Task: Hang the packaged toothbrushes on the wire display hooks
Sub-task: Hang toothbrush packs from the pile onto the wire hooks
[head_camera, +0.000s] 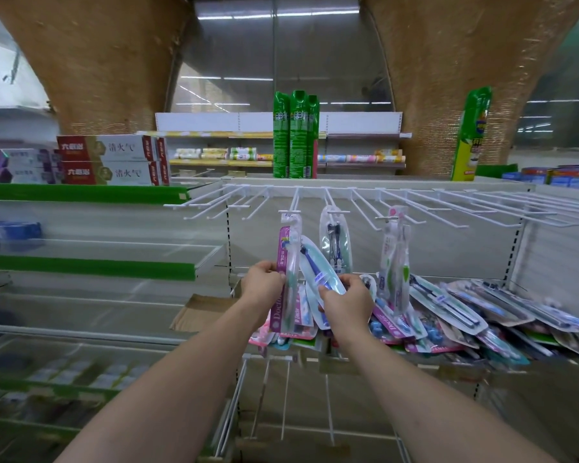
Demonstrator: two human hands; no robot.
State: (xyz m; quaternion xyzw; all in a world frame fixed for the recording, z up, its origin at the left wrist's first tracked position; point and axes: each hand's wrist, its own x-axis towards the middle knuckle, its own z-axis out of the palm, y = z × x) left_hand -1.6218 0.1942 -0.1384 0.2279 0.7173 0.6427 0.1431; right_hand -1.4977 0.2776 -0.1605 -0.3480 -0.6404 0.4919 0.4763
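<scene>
Clearly early on: from the head view, only three wire hooks (335, 208) carry packs, and a glossy heap of packaged toothbrushes (465, 315) waits on the shelf (448, 365) below. The left hand (263, 284) pinches the purple-backed pack (286, 275) hanging from its hook, fingers curled on its edge. The right hand (346, 304) grips a clear oval blister pack (320, 274) holding a blue brush, tilted below the hooks. Most thin white hooks stand bare.
</scene>
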